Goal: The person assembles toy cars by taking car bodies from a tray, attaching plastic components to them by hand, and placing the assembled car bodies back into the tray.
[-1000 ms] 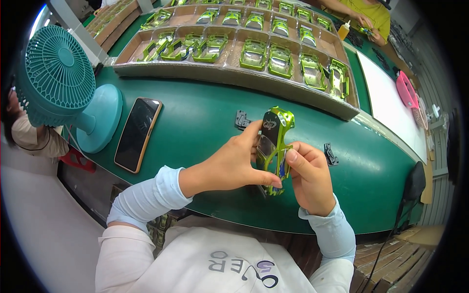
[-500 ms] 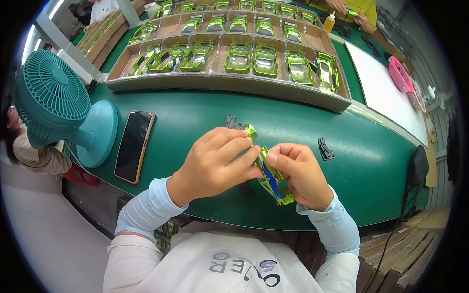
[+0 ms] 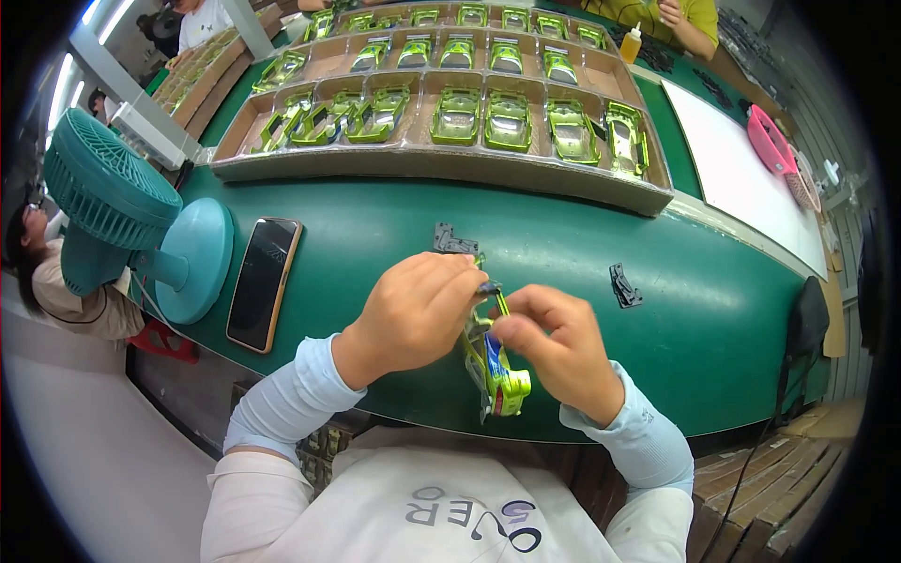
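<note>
A green toy car body shell with blue trim (image 3: 497,375) hangs tilted between my hands, above the near part of the table. My left hand (image 3: 418,310) is closed on its upper end, and the fingers hide much of it. My right hand (image 3: 560,347) has thumb and forefinger pinched at the shell's right edge, near a thin green strip. A small dark piece shows by the left fingertips; I cannot make out what it is. Just beyond my left hand lies a black plastic part (image 3: 453,237). Another black plastic part (image 3: 624,285) rests to the right.
Across the far side stands a cardboard tray (image 3: 441,167) with several green car shells in compartments. A phone (image 3: 263,284) and a teal fan (image 3: 117,188) are at the left. Farther right are a white board (image 3: 741,169), a pink basket (image 3: 770,141) and a yellow bottle (image 3: 631,44). A co-worker sits opposite.
The car shell has turned more upright and moved slightly left, its lower end now nearer me. My left fingers have closed together around its upper end. My right hand has shifted slightly.
</note>
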`<move>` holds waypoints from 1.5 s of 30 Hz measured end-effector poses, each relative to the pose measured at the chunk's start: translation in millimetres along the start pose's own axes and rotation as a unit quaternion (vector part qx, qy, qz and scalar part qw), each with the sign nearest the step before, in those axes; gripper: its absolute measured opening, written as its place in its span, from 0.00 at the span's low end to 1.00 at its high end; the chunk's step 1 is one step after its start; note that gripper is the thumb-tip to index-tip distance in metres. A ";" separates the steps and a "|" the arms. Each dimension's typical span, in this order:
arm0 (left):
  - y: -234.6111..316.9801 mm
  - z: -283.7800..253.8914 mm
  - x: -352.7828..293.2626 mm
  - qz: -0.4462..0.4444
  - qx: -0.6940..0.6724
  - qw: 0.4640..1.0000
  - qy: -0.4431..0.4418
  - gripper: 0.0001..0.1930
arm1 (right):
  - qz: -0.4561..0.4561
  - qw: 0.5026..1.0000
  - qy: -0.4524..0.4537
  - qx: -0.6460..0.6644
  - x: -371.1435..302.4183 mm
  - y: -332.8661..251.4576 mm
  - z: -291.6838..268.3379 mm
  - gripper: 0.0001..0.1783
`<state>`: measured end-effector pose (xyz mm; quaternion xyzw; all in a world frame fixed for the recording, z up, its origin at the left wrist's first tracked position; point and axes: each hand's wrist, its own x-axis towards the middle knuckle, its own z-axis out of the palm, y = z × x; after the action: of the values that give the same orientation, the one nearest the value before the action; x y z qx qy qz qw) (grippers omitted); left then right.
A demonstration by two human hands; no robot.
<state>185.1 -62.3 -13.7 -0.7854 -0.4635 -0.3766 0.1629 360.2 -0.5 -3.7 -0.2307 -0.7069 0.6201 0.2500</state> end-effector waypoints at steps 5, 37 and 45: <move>5.6 -0.2 0.5 -0.062 -0.158 0.985 -0.020 0.11 | -0.234 0.950 0.105 -0.180 9.2 -4.0 -3.3 0.14; 14.8 -9.9 3.0 -0.123 -0.255 0.954 -0.101 0.06 | -0.254 0.920 0.055 -0.294 3.3 -8.7 3.8 0.07; 21.3 -10.0 6.6 -0.181 -0.283 0.938 0.085 0.12 | -0.180 0.972 0.105 -0.107 17.6 8.8 -6.2 0.17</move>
<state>200.7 -75.4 -0.2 -0.6673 -0.4561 -0.5806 -0.0985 350.8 16.5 -10.5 -0.1890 -0.7690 0.4582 0.4036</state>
